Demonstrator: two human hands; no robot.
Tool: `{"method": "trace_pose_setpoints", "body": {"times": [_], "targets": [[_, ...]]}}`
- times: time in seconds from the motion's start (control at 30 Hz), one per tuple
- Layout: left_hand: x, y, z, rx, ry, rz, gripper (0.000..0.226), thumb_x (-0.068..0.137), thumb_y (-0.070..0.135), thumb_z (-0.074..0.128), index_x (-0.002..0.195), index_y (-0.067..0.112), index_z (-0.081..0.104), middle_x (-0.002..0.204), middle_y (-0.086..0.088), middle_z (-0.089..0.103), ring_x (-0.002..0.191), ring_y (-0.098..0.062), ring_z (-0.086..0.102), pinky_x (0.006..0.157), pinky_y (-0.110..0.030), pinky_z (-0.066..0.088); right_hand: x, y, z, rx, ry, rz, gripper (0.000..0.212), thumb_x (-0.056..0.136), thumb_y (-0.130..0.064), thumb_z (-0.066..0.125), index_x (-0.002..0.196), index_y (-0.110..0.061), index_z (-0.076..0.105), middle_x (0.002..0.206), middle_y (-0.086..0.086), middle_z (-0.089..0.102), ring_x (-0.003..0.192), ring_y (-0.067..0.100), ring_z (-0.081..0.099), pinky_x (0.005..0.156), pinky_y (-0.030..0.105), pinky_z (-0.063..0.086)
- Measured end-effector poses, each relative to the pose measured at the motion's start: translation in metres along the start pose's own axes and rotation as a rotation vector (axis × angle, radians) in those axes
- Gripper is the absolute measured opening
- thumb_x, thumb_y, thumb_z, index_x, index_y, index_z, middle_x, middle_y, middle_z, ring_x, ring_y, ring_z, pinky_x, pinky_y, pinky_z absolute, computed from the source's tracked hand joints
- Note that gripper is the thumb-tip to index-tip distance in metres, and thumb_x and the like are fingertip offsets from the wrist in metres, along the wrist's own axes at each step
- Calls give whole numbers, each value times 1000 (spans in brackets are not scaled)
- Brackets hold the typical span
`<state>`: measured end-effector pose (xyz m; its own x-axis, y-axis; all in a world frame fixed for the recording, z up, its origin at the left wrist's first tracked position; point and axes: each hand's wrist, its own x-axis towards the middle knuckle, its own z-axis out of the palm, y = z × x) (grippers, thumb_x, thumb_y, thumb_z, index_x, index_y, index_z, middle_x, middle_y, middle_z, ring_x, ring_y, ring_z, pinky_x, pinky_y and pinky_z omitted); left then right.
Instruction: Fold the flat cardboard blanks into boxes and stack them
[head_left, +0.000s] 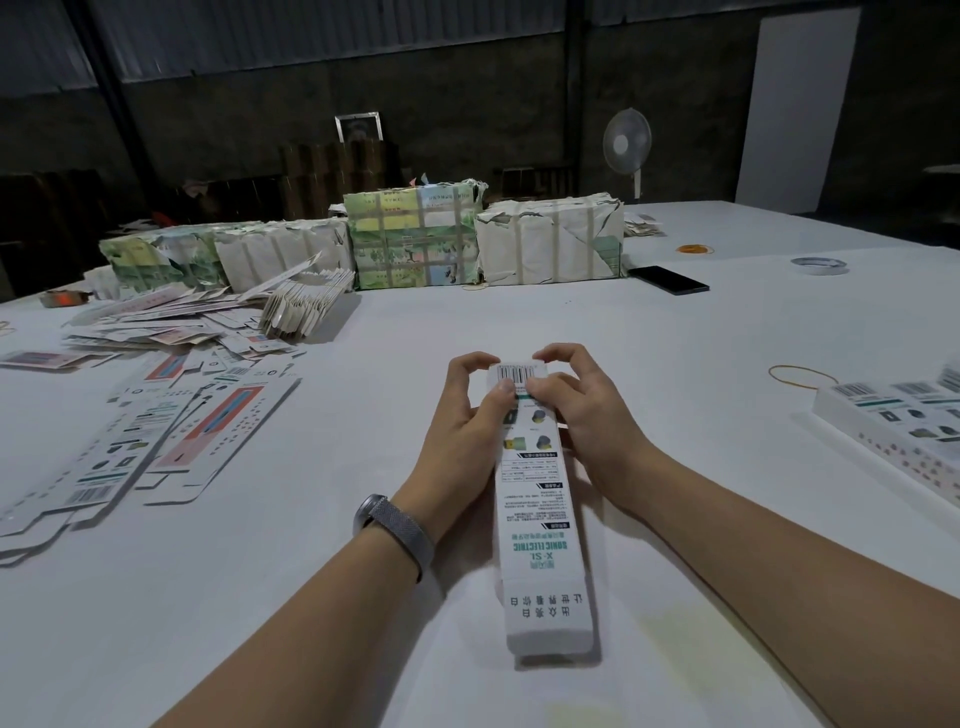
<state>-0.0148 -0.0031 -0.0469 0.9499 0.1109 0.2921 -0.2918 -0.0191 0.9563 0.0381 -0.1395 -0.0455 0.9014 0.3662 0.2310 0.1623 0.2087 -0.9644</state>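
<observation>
Fingers (470, 364) of the left hand (462, 441) and right hand (587, 415) curl around the far end of the long box (545, 519). Box lies lengthwise on the white table (519, 317), between flat blanks (156, 415) left and folded boxes (904, 421) right.

A long, thin white box (540, 499) is lying in the middle of the table, pointing away from the person, with green words and small pictures on top and a barcode at its far end. Flat blanks (156, 431) are lying spread out on the left, some overlapping. Finished boxes (904, 431) are sitting side by side at the right edge.
</observation>
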Motion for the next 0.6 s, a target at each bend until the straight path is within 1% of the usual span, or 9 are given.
{"method": "trace_pose_setpoints", "body": {"times": [0.1, 0.17, 0.27, 0.37, 0.47, 0.57, 0.6], "targets": [[-1, 0, 1, -12, -4, 4, 13, 106, 21, 48, 112, 31, 45, 78, -8, 76, 63, -23, 71, 53, -30, 57, 0, -2, -4, 79, -12, 18, 16, 93, -5, 62, 96, -21, 58, 78, 10, 69, 63, 22, 65, 55, 32, 54], [-2, 1, 1, -13, -14, 7, 13, 106, 21, 48, 113, 32, 45, 80, -8, 76, 64, -23, 71, 54, -30, 57, 1, -4, -6, 116, -2, 16, 17, 91, -3, 62, 92, -19, 59, 76, 9, 70, 61, 21, 65, 55, 32, 55], [-4, 1, 2, -26, -31, -3, 14, 106, 20, 49, 112, 32, 45, 80, -7, 76, 65, -22, 71, 54, -29, 56, 1, -4, -8, 109, 10, 26, 17, 92, -3, 62, 87, -19, 59, 76, 11, 71, 63, 23, 66, 55, 34, 55], [-4, 1, 1, -15, -27, 6, 15, 106, 20, 48, 114, 33, 46, 80, -5, 76, 66, -21, 71, 56, -30, 57, 1, -5, -9, 108, 7, 38, 15, 92, -4, 63, 86, -17, 58, 74, 11, 71, 62, 23, 66, 55, 33, 56], [-5, 0, 1, 6, -34, 12, 16, 107, 21, 47, 118, 32, 47, 79, -5, 76, 64, -19, 71, 54, -28, 56, 2, -5, -9, 77, 19, 25, 14, 92, -7, 64, 84, -15, 57, 70, 10, 71, 60, 21, 66, 56, 31, 55], [-5, -1, 0, 0, -29, 6, 12, 106, 20, 47, 116, 27, 48, 78, -5, 76, 62, -18, 70, 52, -26, 54, 3, -5, -7, 32, 32, 8, 24, 91, -11, 67, 71, -22, 60, 70, 12, 71, 62, 24, 65, 59, 34, 51], [-5, -1, -1, -2, -24, 8, 12, 106, 19, 47, 115, 27, 48, 78, -5, 76, 62, -18, 70, 52, -26, 54, 3, -5, -7, 20, 30, 6, 28, 91, -13, 67, 67, -25, 61, 71, 12, 71, 62, 25, 65, 58, 33, 50]]}}
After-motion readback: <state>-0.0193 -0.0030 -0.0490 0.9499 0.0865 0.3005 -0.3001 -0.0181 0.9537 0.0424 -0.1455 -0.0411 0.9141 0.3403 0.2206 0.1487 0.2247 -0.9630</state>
